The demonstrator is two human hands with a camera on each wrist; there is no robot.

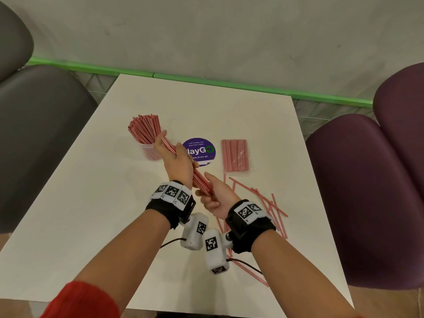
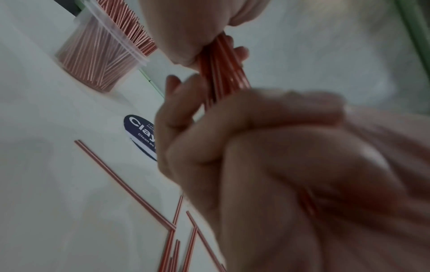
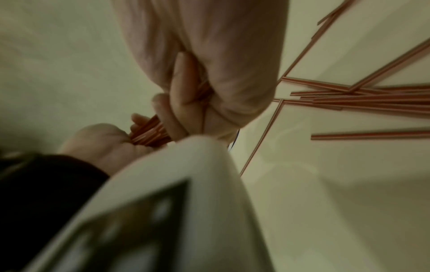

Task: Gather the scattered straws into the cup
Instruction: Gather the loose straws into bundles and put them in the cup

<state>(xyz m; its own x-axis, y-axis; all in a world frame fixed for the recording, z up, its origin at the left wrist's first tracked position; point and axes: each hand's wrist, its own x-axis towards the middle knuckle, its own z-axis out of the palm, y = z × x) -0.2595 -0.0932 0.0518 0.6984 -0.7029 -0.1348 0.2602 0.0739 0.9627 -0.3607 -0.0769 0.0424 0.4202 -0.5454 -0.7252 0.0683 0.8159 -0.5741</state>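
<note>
A clear plastic cup (image 1: 150, 150) (image 2: 97, 60), packed with red-and-white striped straws, stands left of the table's centre. My left hand (image 1: 177, 160) (image 2: 186, 27) grips the upper half of a bundle of straws (image 1: 199, 180) (image 2: 223, 73) (image 3: 151, 132) just right of the cup. The bundle's top end leans toward the cup's rim. My right hand (image 1: 214, 196) (image 3: 209, 55) curls around the bundle's lower end. Loose straws (image 1: 268, 203) (image 2: 125, 185) (image 3: 372, 101) lie scattered on the table right of my right wrist.
A neat flat stack of straws (image 1: 234, 155) lies right of a round purple sticker (image 1: 199, 151) (image 2: 139, 134) on the white table (image 1: 91, 203). A grey chair (image 1: 34, 134) stands at the left and a purple chair (image 1: 371, 198) at the right. A wall runs behind.
</note>
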